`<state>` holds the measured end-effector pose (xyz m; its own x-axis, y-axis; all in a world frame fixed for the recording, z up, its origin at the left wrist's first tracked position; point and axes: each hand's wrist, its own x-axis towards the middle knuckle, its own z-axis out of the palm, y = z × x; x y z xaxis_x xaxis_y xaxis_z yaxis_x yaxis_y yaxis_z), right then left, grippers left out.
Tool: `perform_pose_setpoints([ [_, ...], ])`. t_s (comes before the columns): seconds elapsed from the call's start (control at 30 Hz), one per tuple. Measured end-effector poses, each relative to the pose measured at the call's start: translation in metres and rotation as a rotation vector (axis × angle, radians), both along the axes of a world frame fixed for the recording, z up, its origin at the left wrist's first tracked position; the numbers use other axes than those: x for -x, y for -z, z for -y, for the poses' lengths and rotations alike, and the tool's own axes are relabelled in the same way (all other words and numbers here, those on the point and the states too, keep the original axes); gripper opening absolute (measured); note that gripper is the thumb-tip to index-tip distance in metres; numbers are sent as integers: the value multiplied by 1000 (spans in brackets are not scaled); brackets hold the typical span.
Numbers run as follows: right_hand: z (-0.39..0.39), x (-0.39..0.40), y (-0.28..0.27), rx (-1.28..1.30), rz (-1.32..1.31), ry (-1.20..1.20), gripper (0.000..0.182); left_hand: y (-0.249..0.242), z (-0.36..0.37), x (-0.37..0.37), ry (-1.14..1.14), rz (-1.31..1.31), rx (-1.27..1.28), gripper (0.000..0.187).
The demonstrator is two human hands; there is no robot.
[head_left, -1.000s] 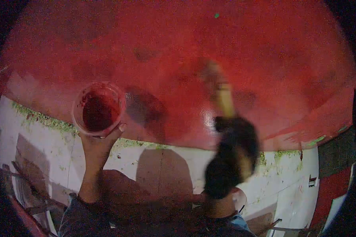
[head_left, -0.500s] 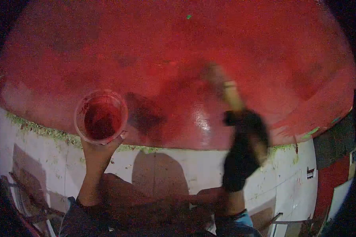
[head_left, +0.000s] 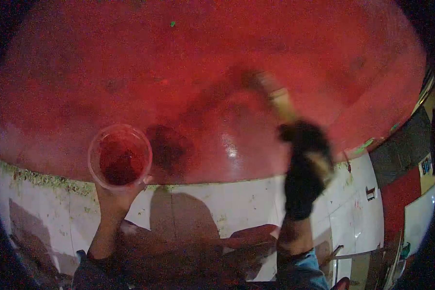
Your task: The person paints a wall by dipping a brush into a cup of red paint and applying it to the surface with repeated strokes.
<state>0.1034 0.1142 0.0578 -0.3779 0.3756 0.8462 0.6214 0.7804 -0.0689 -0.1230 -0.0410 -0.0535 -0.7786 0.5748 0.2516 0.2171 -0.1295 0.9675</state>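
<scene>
Brush [head_left: 280, 100] juts far and left from my gloved right hand [head_left: 308, 164], closed around it — left hand [head_left: 115, 197] clasps the cup [head_left: 94, 157] from its near side.

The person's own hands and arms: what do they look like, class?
The right hand wears a black glove, its details blurred; the left hand is bare. The right sleeve is blue where lit; the left sleeve looks dark. Neither sleeve reaches its hand.

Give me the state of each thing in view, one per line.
Cup: open-topped, dark red inside
Left hand: bare, holding cup
Brush: gripped, blurred; contact unclear
Right hand: black-gloved, gripping brush
Red surface: unevenly coloured
White surface: stained, partly shadowed
</scene>
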Motion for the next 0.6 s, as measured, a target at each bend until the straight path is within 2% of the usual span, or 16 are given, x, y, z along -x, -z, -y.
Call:
perform_pose_setpoints([
  [0.07, -1, -14, -35, 84, -320, -8, 15, 1, 0, -4, 26, 0, -48, 89],
  [0.13, -6, -17, -30, -23, -353, 15, 15, 5, 0, -6, 53, -4, -94, 91],
  [0.17, -10, -19, -26, -121, -388, 35, 15, 11, -2, -3, 52, -70, -20, 101],
  [0.2, 1, -10, -15, -57, -275, 147, 15, 14, -2, -3, 50, -137, 55, 112],
  [0.23, -4, -2, 12, -122, -64, 143, 14, 13, -3, -4, 51, -140, 50, 112],
  [0.27, 6, 13, 13, -103, 54, -54, 15, 11, -4, -7, 27, -250, 83, 111],
  [0.3, 22, 23, 15, 162, 99, -307, 16, 9, -5, -9, 4, -360, 118, 110],
  [0.33, 25, 34, 26, 249, 4, -431, 18, 6, -6, -11, 4, -368, 116, 110],
  [0.4, 39, 27, -21, 424, 382, -164, 19, 2, -6, -15, 159, -44, -81, 107],
  [0.47, -1, -12, -6, -284, 188, 140, 12, 6, -4, -14, 151, -47, -71, 107],
  [0.53, -9, -8, -48, 98, -525, -218, 11, 7, -4, -15, 148, -44, -64, 106],
  [0.57, -10, -8, -47, 97, -519, -216, 11, 3, -6, -16, 125, -52, -75, 98],
  [0.6, -11, -7, -43, -87, -382, -92, 11, 1, -8, -16, 103, -63, -85, 90],
])
